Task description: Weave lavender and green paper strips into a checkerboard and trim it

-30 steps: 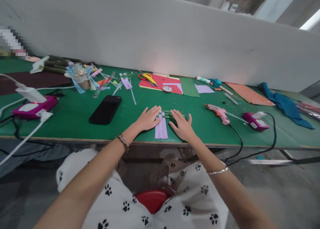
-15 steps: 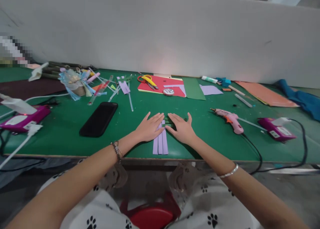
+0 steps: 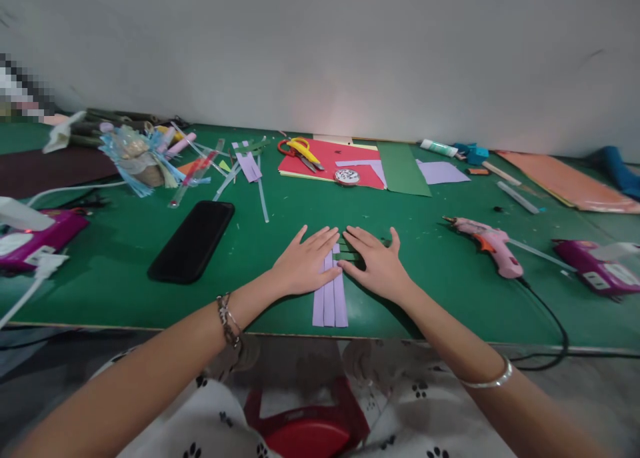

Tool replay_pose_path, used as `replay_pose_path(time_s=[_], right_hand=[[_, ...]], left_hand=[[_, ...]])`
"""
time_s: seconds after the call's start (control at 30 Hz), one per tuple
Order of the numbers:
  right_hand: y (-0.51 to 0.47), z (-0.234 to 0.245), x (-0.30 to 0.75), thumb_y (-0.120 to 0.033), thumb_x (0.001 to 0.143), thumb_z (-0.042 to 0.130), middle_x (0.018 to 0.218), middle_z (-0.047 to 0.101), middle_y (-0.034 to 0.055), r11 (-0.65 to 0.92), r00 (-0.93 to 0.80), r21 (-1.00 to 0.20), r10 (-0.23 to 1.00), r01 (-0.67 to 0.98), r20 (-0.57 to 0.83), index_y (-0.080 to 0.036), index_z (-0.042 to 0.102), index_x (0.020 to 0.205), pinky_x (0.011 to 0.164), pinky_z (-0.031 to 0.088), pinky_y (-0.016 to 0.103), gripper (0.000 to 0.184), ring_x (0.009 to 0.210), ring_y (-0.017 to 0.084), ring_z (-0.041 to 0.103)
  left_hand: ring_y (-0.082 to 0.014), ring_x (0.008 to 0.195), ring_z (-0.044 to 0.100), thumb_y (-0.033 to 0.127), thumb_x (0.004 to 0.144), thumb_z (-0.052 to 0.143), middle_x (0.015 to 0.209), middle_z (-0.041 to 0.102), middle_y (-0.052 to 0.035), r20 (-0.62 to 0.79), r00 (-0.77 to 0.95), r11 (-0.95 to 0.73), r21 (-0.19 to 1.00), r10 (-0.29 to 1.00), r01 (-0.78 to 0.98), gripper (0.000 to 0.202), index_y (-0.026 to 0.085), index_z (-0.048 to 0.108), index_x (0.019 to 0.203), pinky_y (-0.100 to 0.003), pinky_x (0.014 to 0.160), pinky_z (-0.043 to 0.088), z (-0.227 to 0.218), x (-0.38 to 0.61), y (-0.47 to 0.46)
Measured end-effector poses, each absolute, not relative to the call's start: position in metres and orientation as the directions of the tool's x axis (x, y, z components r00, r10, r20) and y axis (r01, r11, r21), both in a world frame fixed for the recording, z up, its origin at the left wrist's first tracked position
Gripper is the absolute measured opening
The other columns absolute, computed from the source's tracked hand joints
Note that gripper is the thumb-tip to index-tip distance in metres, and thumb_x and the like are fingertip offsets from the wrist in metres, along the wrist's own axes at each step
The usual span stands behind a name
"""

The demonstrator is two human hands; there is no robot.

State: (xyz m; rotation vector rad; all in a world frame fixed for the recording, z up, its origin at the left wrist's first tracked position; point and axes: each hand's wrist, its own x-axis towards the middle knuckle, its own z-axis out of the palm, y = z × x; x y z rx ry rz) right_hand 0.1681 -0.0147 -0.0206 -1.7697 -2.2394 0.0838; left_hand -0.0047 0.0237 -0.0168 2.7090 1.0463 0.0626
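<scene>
Purple paper strips (image 3: 329,305) lie side by side on the green table, running toward its front edge. Thin green paper strips (image 3: 345,249) cross them near the far end, partly covered by my fingers. My left hand (image 3: 306,261) lies flat over the left side of the purple strips, thumb stretched across them. On the right, my right hand (image 3: 376,263) rests with fingers spread over the green strips, its thumb tip at the purple ones. Both hands are open and grip nothing; what lies under the palms is hidden.
A black phone (image 3: 193,241) lies to the left. Yellow-handled scissors (image 3: 303,153) sit on red paper (image 3: 320,161) at the back. To the right are a pink glue gun (image 3: 487,241) and its cord. Purple power strips (image 3: 597,265) stand at both sides.
The camera view has shifted and tilted down slightly. Both hands stay flat on the strips, with no clear movement against them.
</scene>
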Motion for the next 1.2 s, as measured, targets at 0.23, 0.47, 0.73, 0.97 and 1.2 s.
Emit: replay_pose_path(time_s=[0.23,0.47,0.73,0.97,1.2], right_hand=[[-0.0150,-0.0186,0.1660,-0.045,0.085,0.038,0.136,0.046,0.0082,0.228,-0.194,-0.223,0.967,0.948,0.167,-0.027,0.050,0.126,0.102,0.003,0.065,0.046,0.124,0.028,0.042],[-0.0129,-0.0153,0.1634,-0.044,0.084,0.040,0.132,0.051,0.0054,0.174,-0.132,-0.277,0.978,0.945,0.162,-0.028,0.056,0.118,0.102,0.005,0.064,0.040,0.122,0.026,0.044],[-0.0134,-0.0204,0.1640,-0.039,0.086,0.037,0.134,0.049,0.0069,0.214,-0.174,-0.223,0.967,0.951,0.186,-0.027,0.053,0.121,0.102,0.008,0.063,0.041,0.123,0.026,0.043],[-0.0135,-0.0212,0.1643,-0.032,0.086,0.033,0.134,0.049,0.0066,0.217,-0.171,-0.244,0.966,0.945,0.195,-0.027,0.053,0.120,0.103,0.007,0.062,0.040,0.123,0.025,0.044],[-0.0140,-0.0185,0.1618,-0.032,0.087,0.033,0.134,0.049,0.0059,0.200,-0.163,-0.216,0.970,0.956,0.179,-0.027,0.053,0.121,0.103,0.011,0.061,0.040,0.123,0.025,0.044]], left_hand=[[-0.0225,0.137,0.019,0.050,0.088,0.028,0.148,0.024,-0.0093,-0.031,0.742,-0.715,0.245,0.669,0.655,0.065,0.012,0.023,0.142,-0.046,0.112,0.003,-0.0186,-0.0045,0.0250],[-0.0221,0.137,0.018,0.050,0.086,0.031,0.148,0.022,-0.0087,-0.046,0.745,-0.715,0.243,0.666,0.655,0.067,0.012,0.023,0.142,-0.046,0.112,0.003,-0.0169,-0.0041,0.0246],[-0.0228,0.137,0.017,0.056,0.083,0.035,0.148,0.021,-0.0087,-0.065,0.737,-0.704,0.251,0.672,0.664,0.075,0.012,0.021,0.142,-0.046,0.112,0.003,-0.0174,-0.0049,0.0251],[-0.0236,0.137,0.019,0.060,0.081,0.037,0.148,0.023,-0.0094,-0.052,0.721,-0.691,0.246,0.691,0.680,0.079,0.012,0.021,0.142,-0.047,0.111,0.002,-0.0180,-0.0016,0.0244],[-0.0245,0.137,0.019,0.060,0.080,0.038,0.148,0.023,-0.0100,-0.045,0.725,-0.694,0.254,0.687,0.674,0.079,0.013,0.023,0.141,-0.047,0.111,0.001,-0.0185,-0.0015,0.0234]])
